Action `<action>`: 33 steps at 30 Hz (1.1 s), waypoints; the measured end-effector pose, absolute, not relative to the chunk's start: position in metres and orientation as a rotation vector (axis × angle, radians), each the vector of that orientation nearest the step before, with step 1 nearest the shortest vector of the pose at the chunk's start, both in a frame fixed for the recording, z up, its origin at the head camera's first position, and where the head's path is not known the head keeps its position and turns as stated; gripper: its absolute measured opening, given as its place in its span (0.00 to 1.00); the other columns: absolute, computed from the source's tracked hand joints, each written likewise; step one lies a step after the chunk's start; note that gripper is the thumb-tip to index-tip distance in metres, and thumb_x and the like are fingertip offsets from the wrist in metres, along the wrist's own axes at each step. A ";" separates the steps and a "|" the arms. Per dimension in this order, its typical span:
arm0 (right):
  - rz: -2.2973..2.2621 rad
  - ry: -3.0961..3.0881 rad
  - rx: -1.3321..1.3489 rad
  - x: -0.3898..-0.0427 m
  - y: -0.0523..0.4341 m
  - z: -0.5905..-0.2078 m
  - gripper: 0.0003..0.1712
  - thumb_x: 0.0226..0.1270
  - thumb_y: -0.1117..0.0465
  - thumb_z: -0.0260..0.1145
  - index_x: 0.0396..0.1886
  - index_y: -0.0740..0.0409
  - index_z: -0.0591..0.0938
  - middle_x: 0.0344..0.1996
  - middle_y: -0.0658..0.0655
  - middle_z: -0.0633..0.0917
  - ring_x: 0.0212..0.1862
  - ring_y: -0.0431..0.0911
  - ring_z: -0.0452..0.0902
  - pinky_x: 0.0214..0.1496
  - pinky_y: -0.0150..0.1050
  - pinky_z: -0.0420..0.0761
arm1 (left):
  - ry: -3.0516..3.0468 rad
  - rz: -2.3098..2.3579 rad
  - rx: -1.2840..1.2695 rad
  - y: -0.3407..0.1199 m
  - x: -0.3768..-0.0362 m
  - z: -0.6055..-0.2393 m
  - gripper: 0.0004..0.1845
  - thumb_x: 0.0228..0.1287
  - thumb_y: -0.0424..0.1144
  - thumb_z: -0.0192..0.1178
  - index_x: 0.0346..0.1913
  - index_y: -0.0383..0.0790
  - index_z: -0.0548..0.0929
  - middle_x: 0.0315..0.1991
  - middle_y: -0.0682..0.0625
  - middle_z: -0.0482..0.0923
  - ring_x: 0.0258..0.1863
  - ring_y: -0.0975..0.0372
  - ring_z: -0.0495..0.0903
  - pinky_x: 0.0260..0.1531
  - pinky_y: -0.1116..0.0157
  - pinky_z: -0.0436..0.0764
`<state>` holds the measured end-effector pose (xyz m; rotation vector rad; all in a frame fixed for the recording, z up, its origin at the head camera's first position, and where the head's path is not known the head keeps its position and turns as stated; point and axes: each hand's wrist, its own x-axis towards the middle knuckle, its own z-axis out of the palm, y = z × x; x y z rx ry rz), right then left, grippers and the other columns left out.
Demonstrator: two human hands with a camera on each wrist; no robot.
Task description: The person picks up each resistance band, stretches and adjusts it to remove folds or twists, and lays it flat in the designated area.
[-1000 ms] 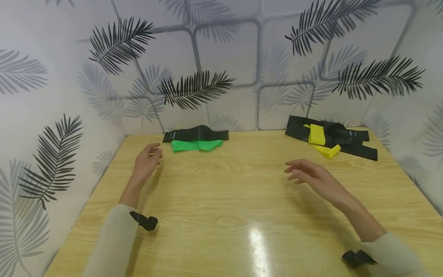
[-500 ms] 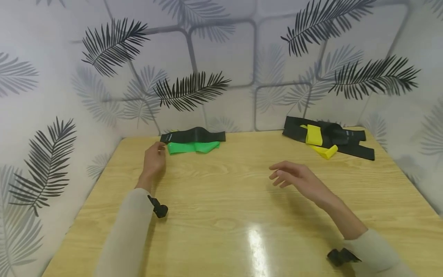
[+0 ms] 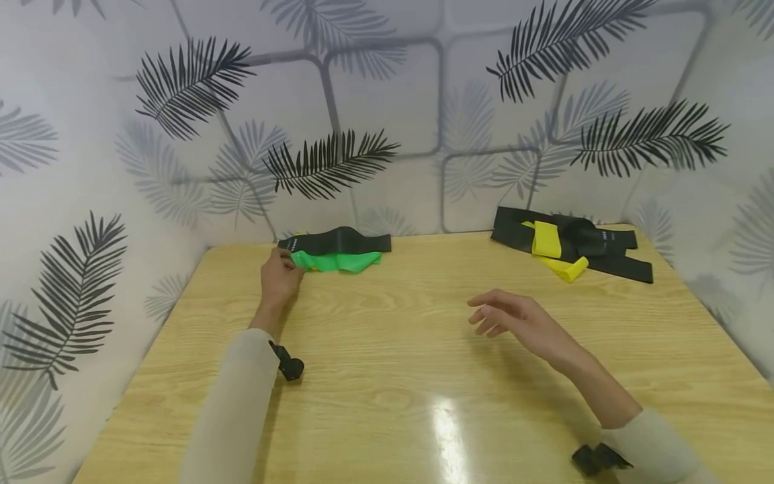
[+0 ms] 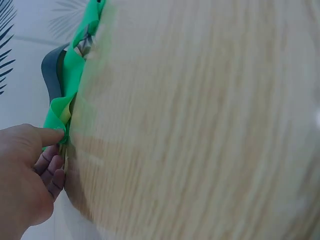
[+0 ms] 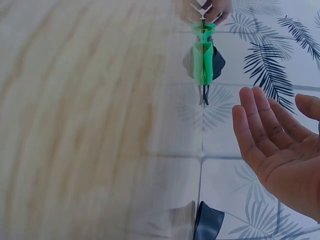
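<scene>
My left hand (image 3: 280, 281) is at the far left of the table and pinches the left end of a green resistance band (image 3: 347, 263). In the left wrist view the thumb lies on that band (image 4: 75, 72), with the other fingers curled below. Behind it lies a black resistance band (image 3: 338, 240) with small light print at its left end. My right hand (image 3: 520, 321) hovers over the middle right of the table, holding nothing; its fingers are relaxed, as the right wrist view of the hand (image 5: 280, 145) shows.
At the back right, black bands (image 3: 623, 265) lie in a pile with a folded yellow band (image 3: 547, 240) on top. A leaf-patterned wall (image 3: 399, 87) rises right behind the wooden table (image 3: 387, 376). A bit of yellow shows by the left bands.
My left hand has reached forward and right and taken hold of the green band's end, which has shifted slightly. The right hand has moved left, then nearly stopped.
</scene>
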<state>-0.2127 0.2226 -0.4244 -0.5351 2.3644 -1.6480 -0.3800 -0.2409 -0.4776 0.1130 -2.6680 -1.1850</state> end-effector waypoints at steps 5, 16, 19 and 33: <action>-1.651 2.365 -0.567 -0.213 0.222 -0.425 0.20 0.86 0.53 0.54 0.66 0.59 0.79 0.51 0.65 0.86 0.50 0.55 0.87 0.54 0.47 0.87 | -2.565 -1.301 0.242 -0.236 -0.376 -0.468 0.17 0.73 0.32 0.59 0.60 0.27 0.76 0.51 0.31 0.82 0.57 0.42 0.78 0.60 0.49 0.79; -1.637 2.293 -0.617 -0.214 0.209 -0.424 0.21 0.86 0.54 0.54 0.65 0.62 0.78 0.51 0.66 0.86 0.51 0.57 0.85 0.55 0.46 0.86 | -2.492 -1.934 0.253 -0.229 -0.353 -0.416 0.09 0.79 0.38 0.56 0.44 0.40 0.67 0.50 0.45 0.71 0.34 0.61 0.86 0.58 0.58 0.83; -1.616 2.263 -0.624 -0.213 0.200 -0.425 0.21 0.85 0.54 0.55 0.66 0.63 0.78 0.51 0.65 0.86 0.51 0.58 0.85 0.55 0.47 0.86 | -2.499 -2.027 0.244 -0.227 -0.344 -0.410 0.09 0.78 0.36 0.58 0.49 0.39 0.67 0.49 0.46 0.71 0.30 0.67 0.84 0.54 0.62 0.83; -1.486 2.152 -0.764 -0.199 0.149 -0.427 0.23 0.85 0.54 0.55 0.67 0.67 0.77 0.51 0.65 0.86 0.50 0.59 0.86 0.55 0.55 0.84 | -2.592 -2.093 0.229 -0.235 -0.290 -0.415 0.32 0.78 0.40 0.61 0.73 0.25 0.63 0.46 0.45 0.76 0.33 0.64 0.83 0.46 0.65 0.87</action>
